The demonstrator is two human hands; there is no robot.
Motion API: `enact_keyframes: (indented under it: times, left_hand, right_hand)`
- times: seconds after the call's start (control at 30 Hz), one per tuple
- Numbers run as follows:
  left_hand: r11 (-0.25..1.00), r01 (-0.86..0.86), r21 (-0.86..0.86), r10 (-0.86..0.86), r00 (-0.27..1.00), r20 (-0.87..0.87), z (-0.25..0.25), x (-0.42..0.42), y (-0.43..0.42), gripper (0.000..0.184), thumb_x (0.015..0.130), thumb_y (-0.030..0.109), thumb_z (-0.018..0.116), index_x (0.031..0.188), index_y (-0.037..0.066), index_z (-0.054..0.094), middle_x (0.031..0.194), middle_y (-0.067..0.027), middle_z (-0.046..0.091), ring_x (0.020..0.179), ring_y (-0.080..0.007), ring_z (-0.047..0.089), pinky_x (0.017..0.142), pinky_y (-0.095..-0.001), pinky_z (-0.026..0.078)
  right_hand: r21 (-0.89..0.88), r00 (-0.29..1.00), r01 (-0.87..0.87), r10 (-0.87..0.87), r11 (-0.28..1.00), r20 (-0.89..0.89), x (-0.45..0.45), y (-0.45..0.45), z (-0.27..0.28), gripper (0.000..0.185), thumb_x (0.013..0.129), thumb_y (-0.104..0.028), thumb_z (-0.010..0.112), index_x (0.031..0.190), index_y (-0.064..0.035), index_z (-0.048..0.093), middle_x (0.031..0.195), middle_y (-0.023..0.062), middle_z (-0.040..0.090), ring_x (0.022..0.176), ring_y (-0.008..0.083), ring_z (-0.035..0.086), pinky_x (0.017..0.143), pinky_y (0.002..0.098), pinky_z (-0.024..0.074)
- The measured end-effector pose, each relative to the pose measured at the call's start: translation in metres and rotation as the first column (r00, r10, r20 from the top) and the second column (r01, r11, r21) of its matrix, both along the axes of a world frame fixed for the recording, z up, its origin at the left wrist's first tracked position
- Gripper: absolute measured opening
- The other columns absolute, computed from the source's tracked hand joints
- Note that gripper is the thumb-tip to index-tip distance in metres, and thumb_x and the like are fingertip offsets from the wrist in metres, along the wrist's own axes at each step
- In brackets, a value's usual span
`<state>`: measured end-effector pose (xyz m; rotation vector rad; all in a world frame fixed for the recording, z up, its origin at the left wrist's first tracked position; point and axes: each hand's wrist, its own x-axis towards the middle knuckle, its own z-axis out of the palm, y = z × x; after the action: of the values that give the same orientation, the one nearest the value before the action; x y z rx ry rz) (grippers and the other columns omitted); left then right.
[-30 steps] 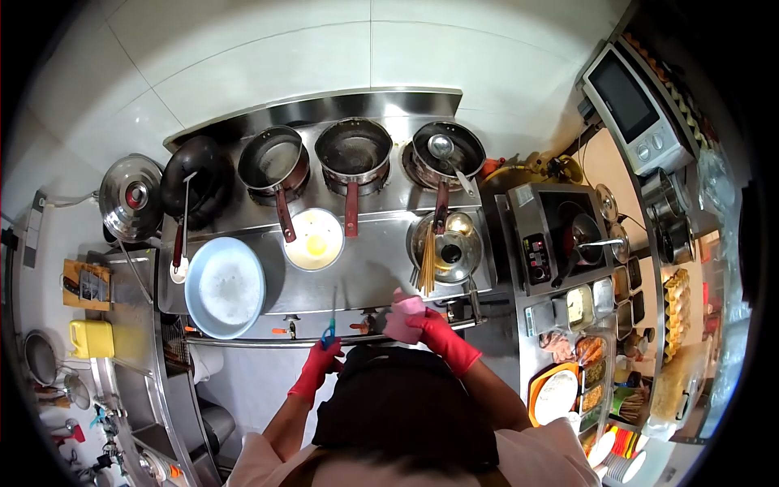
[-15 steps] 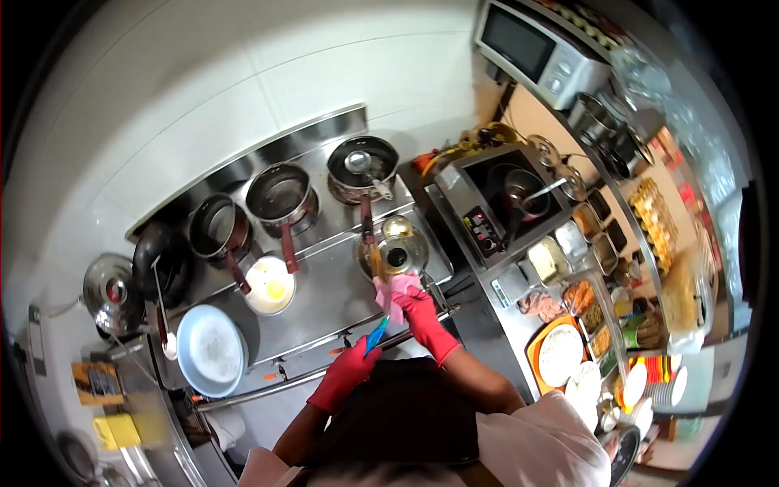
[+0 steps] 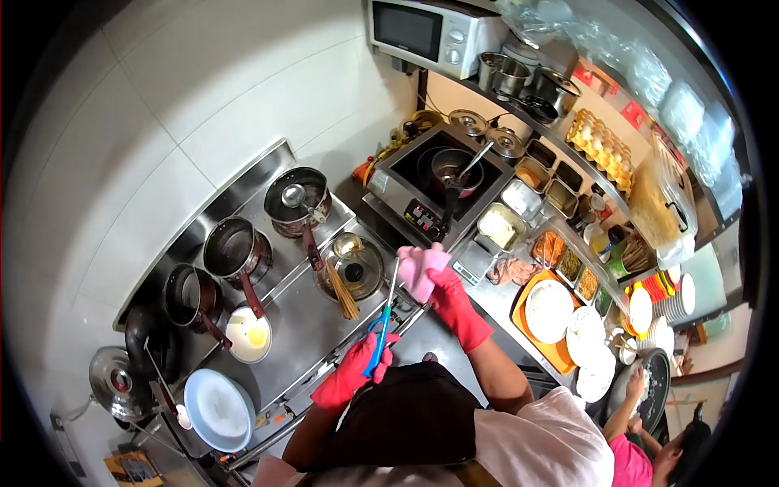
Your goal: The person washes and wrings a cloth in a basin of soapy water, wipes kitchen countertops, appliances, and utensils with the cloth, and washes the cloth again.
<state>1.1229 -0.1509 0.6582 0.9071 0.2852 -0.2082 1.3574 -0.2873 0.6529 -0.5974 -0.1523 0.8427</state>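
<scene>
My left hand [image 3: 357, 372], in a red rubber glove, is closed around the blue handles of a pair of scissors [image 3: 379, 337]. Their slim metal blade points up and away from me, its tip beside a pink cloth [image 3: 422, 272]. The cloth is bunched in my right hand [image 3: 457, 304], also gloved in red, whose fingers are closed on it. Behind both hands, a glass lid [image 3: 365, 268] lies on the steel counter with a bamboo whisk [image 3: 339, 296] across its edge.
Dark pots [image 3: 237, 252] with brown handles line the counter's back. A bowl with an egg yolk [image 3: 248, 334] and a pale blue basin [image 3: 217, 410] are on the left. An induction cooker [image 3: 414, 199] holds a pan. White plates [image 3: 548, 312] stand at right; another person [image 3: 641, 454] works beyond.
My view has swung right, bringing another person into sight. My hands have come apart a little, the scissors now showing their blade, and the pink cloth is raised higher.
</scene>
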Motion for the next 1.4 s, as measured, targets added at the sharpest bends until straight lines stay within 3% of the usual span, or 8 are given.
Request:
enact_keyframes:
  times: [0.2, 0.53, 0.63, 0.7, 0.8, 0.9, 1.2, 1.4]
  left_hand:
    - [0.95, -0.209, 0.231, 0.239, 0.965, -0.111, -0.024, 0.06, -0.03, 0.074, 0.095, 0.077, 0.03, 0.096, 0.008, 0.055, 0.071, -0.009, 0.063, 0.039, -0.0143, 0.05, 0.032, -0.027, 0.032]
    - [0.932, -0.352, 0.08, 0.36, 0.89, -0.281, -0.041, 0.09, -0.024, 0.086, 0.087, 0.089, 0.02, 0.114, 0.017, 0.059, 0.072, 0.0017, 0.059, 0.043, -0.0123, 0.049, 0.032, -0.0269, 0.032]
    - [0.937, -0.33, -0.112, 0.307, 0.935, -0.179, -0.023, 0.085, -0.032, 0.071, 0.091, 0.081, 0.036, 0.112, 0.017, 0.059, 0.078, 0.001, 0.062, 0.055, -0.0143, 0.056, 0.042, -0.026, 0.041]
    - [0.712, -0.151, -0.685, 0.417, 0.876, 0.241, -0.12, 0.114, -0.02, 0.052, 0.097, 0.06, 0.055, 0.119, 0.013, 0.057, 0.098, -0.0043, 0.065, 0.089, -0.0193, 0.064, 0.074, -0.0291, 0.052]
    - [0.818, -0.561, -0.125, 0.566, 0.824, 0.002, -0.065, 0.1, -0.036, 0.057, 0.103, 0.047, 0.053, 0.139, 0.002, 0.052, 0.121, -0.0099, 0.065, 0.11, -0.024, 0.063, 0.101, -0.036, 0.048]
    - [0.862, -0.493, 0.116, 0.487, 0.87, 0.076, -0.012, 0.099, -0.037, 0.047, 0.102, 0.04, 0.059, 0.129, 0.001, 0.062, 0.122, -0.0093, 0.066, 0.112, -0.0217, 0.062, 0.1, -0.0385, 0.051]
    - [0.91, -0.355, -0.215, 0.371, 0.928, 0.041, -0.028, 0.116, -0.018, 0.043, 0.102, 0.032, 0.057, 0.128, 0.0, 0.049, 0.124, -0.0242, 0.063, 0.131, -0.0476, 0.052, 0.109, -0.0571, 0.045]
    - [0.959, -0.224, -0.175, 0.25, 0.957, 0.148, -0.032, 0.135, -0.045, 0.042, 0.102, 0.036, 0.054, 0.126, 0.001, 0.053, 0.132, -0.0243, 0.061, 0.123, -0.0373, 0.058, 0.108, -0.0481, 0.046]
  right_hand:
    - [-0.4, 0.972, -0.121, 0.19, 0.908, 0.137, -0.055, -0.005, 0.008, 0.033, 0.09, -0.008, 0.073, 0.123, -0.0036, 0.068, 0.112, 0.0067, 0.072, 0.102, 0.0193, 0.069, 0.091, 0.035, 0.0546]
    - [-0.391, 0.923, -0.169, 0.284, 0.905, 0.258, -0.09, -0.02, -0.002, 0.032, 0.094, -0.014, 0.072, 0.124, -0.0073, 0.065, 0.1, 0.0001, 0.07, 0.082, 0.0093, 0.065, 0.068, 0.0259, 0.0537]
    - [-0.442, 0.907, -0.151, 0.302, 0.884, 0.294, -0.092, -0.028, 0.003, 0.027, 0.094, -0.013, 0.072, 0.12, -0.0081, 0.065, 0.1, -0.0019, 0.068, 0.083, 0.0078, 0.063, 0.068, 0.0239, 0.0514]
    - [-0.443, 0.883, -0.061, 0.256, 0.894, 0.394, -0.093, -0.033, 0.007, 0.016, 0.093, -0.011, 0.073, 0.104, -0.0091, 0.062, 0.095, -0.0035, 0.065, 0.082, 0.0064, 0.06, 0.069, 0.0238, 0.0487]
    - [-0.432, 0.897, -0.144, 0.301, 0.89, 0.323, -0.09, -0.041, 0.0, 0.014, 0.092, -0.011, 0.075, 0.096, -0.0095, 0.061, 0.092, -0.005, 0.062, 0.083, 0.0045, 0.055, 0.071, 0.0233, 0.0455]
    - [-0.406, 0.898, -0.206, 0.337, 0.891, 0.284, -0.091, -0.047, -0.008, 0.015, 0.091, -0.012, 0.076, 0.099, -0.009, 0.063, 0.092, -0.0055, 0.061, 0.083, 0.0038, 0.053, 0.072, 0.0231, 0.0445]
    - [-0.514, 0.829, -0.308, 0.491, 0.801, 0.267, -0.092, -0.099, -0.03, 0.027, 0.092, -0.013, 0.074, 0.117, -0.0051, 0.067, 0.096, -0.0029, 0.067, 0.086, 0.0054, 0.059, 0.075, 0.0224, 0.0473]
    - [-0.474, 0.903, 0.079, 0.138, 0.877, 0.406, -0.073, -0.075, 0.01, 0.034, 0.093, -0.018, 0.075, 0.122, -0.0054, 0.064, 0.1, 0.0021, 0.068, 0.092, 0.0124, 0.064, 0.079, 0.028, 0.0511]
